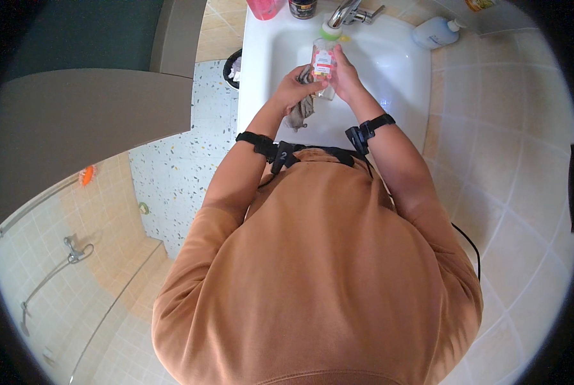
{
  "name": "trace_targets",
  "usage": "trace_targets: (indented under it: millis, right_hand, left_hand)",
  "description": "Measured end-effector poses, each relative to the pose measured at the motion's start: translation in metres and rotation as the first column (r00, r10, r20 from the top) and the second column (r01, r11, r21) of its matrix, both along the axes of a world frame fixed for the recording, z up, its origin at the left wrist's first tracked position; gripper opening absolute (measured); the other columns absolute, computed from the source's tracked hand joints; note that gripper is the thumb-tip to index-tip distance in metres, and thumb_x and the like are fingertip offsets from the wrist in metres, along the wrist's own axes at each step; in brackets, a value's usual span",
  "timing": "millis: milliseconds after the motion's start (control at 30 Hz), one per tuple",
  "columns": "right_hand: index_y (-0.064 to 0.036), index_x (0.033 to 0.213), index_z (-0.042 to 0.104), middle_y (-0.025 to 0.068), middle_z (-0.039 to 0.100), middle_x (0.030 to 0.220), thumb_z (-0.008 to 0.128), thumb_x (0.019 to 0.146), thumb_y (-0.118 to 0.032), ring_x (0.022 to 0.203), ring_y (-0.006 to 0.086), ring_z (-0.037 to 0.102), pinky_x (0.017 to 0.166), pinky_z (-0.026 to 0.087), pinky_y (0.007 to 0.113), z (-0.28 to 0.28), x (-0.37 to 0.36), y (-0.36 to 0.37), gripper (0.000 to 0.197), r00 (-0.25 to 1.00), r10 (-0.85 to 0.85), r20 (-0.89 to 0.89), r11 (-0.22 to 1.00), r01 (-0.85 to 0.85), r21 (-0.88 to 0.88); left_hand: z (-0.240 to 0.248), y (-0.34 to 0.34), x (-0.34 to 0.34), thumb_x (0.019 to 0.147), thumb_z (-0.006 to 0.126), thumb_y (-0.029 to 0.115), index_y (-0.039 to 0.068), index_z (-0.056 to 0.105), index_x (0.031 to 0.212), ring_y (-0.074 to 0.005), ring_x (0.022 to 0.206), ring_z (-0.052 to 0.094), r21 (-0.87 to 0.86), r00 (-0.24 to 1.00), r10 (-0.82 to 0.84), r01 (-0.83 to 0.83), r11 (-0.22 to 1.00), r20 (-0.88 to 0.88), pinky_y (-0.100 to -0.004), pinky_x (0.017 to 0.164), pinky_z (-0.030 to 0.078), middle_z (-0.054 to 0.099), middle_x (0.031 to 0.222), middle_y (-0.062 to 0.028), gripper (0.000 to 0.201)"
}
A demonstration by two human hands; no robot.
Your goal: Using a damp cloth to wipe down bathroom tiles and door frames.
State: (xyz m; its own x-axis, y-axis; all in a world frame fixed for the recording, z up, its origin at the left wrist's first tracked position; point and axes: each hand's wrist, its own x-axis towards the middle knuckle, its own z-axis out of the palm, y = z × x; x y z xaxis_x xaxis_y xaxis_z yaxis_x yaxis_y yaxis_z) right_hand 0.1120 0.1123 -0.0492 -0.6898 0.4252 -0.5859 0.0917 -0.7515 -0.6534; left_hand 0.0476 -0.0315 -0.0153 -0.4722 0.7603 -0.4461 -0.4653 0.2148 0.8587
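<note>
Bathrm: sink (393, 90) w/ tap (343, 13), shower mixer (75, 255), tiled wall (476, 96).

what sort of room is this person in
Most likely a bathroom: there is a white sink with a chrome tap, and a shower mixer on a tiled wall.

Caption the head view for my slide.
Over a white sink, the left hand holds a gray cloth and, with the right hand, a clear labeled bottle near the faucet.
</note>
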Motion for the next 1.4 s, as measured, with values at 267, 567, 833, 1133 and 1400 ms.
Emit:
trace_targets:
  millis: [267,567,833,1133,1400]
  right_hand:
    - [-0.012,0.13,0.027,0.0085,0.055,0.11,0.067,0.081,-0.012,0.089,0.0228,0.061,0.078,0.05,0.034,0.026,0.014,-0.001,0.064,0.987,0.104,-0.126,0.992,-0.094,0.089]
    - [-0.0138,0.122,0.023,0.0162,0.05,0.108,0.076,0.059,-0.008,0.098,0.0322,0.056,0.075,0.049,0.039,0.01,0.055,0.006,0.082,0.881,0.226,0.415,0.631,-0.457,0.627]
    - [-0.0111,0.126,0.026,0.0182,0.055,0.106,0.075,0.063,-0.007,0.102,0.0315,0.056,0.086,0.045,0.038,0.053,0.12,0.035,0.08,0.929,0.123,0.349,0.45,-0.365,0.815]
    - [-0.0018,0.127,0.04,0.0172,0.053,0.116,0.08,0.061,-0.007,0.109,0.0316,0.052,0.094,0.041,0.038,0.054,0.119,0.143,0.077,0.914,-0.407,0.01,0.225,0.09,0.97]
    - [0.0049,0.126,0.039,0.0204,0.046,0.124,0.082,0.064,-0.016,0.116,0.0324,0.045,0.099,0.035,0.04,-0.02,0.117,0.211,0.078,0.848,-0.515,-0.124,-0.032,0.125,0.992]
  left_hand:
    - [0.005,0.006,-0.005,0.085,0.065,0.024,0.003,0.057,0.115,-0.0121,0.069,0.054,-0.092,0.993,0.059,-0.05,0.994,0.101,-0.0262,0.062,0.045,0.06,0.086,-0.002,0.038]
    - [-0.025,-0.001,-0.014,0.085,0.062,0.024,0.0,0.062,0.104,-0.011,0.068,0.053,-0.256,0.997,-0.075,0.075,0.964,0.01,-0.0261,0.061,0.044,0.058,0.078,-0.0023,0.03]
    - [-0.018,0.004,-0.001,0.085,0.063,0.025,0.001,0.062,0.107,-0.0102,0.069,0.052,-0.3,0.975,-0.207,0.221,0.928,0.079,-0.0252,0.063,0.043,0.058,0.08,-0.0014,0.032]
    - [-0.014,-0.003,-0.004,0.085,0.062,0.023,0.0,0.059,0.112,-0.0101,0.072,0.051,-0.276,0.985,-0.15,0.167,0.947,0.082,-0.0243,0.065,0.043,0.058,0.085,-0.0012,0.036]
    - [0.007,-0.013,-0.001,0.082,0.067,0.022,0.004,0.039,0.13,-0.0165,0.082,0.052,-0.326,0.976,0.125,-0.061,0.943,0.18,-0.0299,0.07,0.046,0.054,0.094,-0.0063,0.058]
